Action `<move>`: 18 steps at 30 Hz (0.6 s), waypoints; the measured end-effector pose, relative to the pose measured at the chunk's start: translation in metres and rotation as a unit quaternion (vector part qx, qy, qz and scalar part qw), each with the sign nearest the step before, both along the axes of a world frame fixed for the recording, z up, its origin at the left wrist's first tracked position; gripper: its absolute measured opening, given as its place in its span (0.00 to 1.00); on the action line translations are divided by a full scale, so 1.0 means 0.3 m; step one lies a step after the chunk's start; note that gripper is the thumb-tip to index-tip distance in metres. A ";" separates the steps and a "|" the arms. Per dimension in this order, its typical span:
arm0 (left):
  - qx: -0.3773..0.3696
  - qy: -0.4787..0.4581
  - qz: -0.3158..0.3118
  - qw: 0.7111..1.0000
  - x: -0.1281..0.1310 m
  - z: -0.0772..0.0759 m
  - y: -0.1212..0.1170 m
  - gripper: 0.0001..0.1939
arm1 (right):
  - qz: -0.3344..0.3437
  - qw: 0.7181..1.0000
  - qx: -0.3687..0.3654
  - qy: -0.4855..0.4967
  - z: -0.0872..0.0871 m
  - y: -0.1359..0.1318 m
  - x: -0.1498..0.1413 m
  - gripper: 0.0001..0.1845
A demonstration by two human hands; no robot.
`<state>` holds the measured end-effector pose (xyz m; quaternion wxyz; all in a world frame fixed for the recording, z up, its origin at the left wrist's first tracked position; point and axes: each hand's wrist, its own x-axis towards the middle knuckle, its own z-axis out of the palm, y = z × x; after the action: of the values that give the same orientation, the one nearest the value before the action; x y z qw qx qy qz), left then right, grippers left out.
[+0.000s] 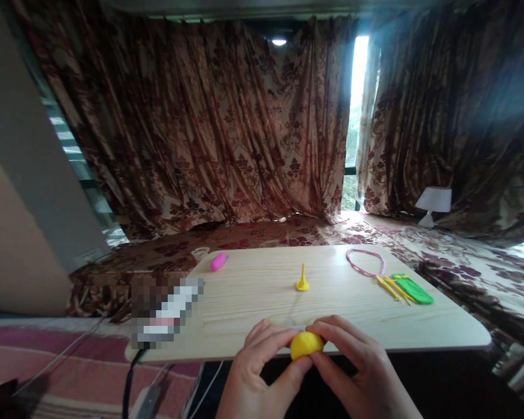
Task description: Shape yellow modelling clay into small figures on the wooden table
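Observation:
A rounded lump of yellow modelling clay point(306, 347) is held between both hands, near the front edge of the table. My left hand point(265, 364) pinches it from the left with thumb and fingers. From the right, my right hand point(353, 361) grips it the same way, the two thumbs close together below. Beyond the hands, a yellow piece point(303, 282) with a flat round base and a thin upright spike stands on the table. The underside of the lump is partly hidden by my thumbs.
The pale wooden table point(253, 302) carries a pink oblong lump point(218, 262), a pink twisted loop point(365, 251), thin yellow sticks point(393, 287) and a flat green piece point(415, 291). A pixelated object point(170, 311) lies at left. A white lamp point(435, 199) stands behind.

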<state>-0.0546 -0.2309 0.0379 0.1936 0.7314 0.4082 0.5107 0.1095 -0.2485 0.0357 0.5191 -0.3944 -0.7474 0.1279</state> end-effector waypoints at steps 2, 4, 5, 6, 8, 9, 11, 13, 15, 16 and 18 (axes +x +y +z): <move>0.000 0.009 0.002 1.000 0.002 0.000 0.000 0.09 | -0.018 1.000 0.017 -0.002 -0.012 0.007 -0.004 0.13; -0.011 0.005 0.003 1.000 0.006 0.001 0.000 0.08 | -0.024 1.000 0.019 -0.007 -0.021 0.011 -0.002 0.14; -0.018 -0.002 -0.002 1.000 0.009 0.001 -0.001 0.07 | -0.020 1.000 0.016 -0.010 -0.023 0.011 0.001 0.15; -0.026 -0.014 -0.010 1.000 0.011 0.001 -0.001 0.07 | -0.013 1.000 0.011 -0.011 -0.024 0.009 0.006 0.17; -0.039 -0.043 -0.023 0.998 0.015 -0.002 -0.003 0.08 | 0.004 1.000 0.007 -0.001 -0.020 0.003 0.016 0.21; -0.045 -0.056 -0.024 0.997 0.016 -0.004 -0.004 0.09 | 0.011 1.000 0.004 0.008 -0.017 0.000 0.020 0.22; -0.062 -0.073 -0.011 0.995 0.018 -0.008 -0.009 0.10 | 0.019 0.999 -0.007 0.027 -0.007 -0.004 0.024 0.21; -0.079 -0.076 0.009 0.994 0.021 -0.012 -0.013 0.13 | 0.024 0.999 -0.018 0.042 0.002 -0.005 0.025 0.17; -0.075 -0.065 0.015 0.995 0.026 -0.014 -0.016 0.14 | 0.033 0.998 -0.020 0.053 0.009 -0.005 0.026 0.14; -0.063 -0.056 0.015 0.996 0.029 -0.014 -0.016 0.15 | 0.038 0.998 -0.019 0.055 0.011 -0.005 0.026 0.13; -0.029 -0.042 0.019 0.999 0.034 -0.012 -0.015 0.13 | 0.040 0.998 -0.017 0.055 0.012 -0.006 0.030 0.14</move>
<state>-0.0442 -0.2353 0.0343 0.2217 0.6958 0.4282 0.5323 0.1184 -0.2502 0.0394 0.5473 -0.3651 -0.7306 0.1828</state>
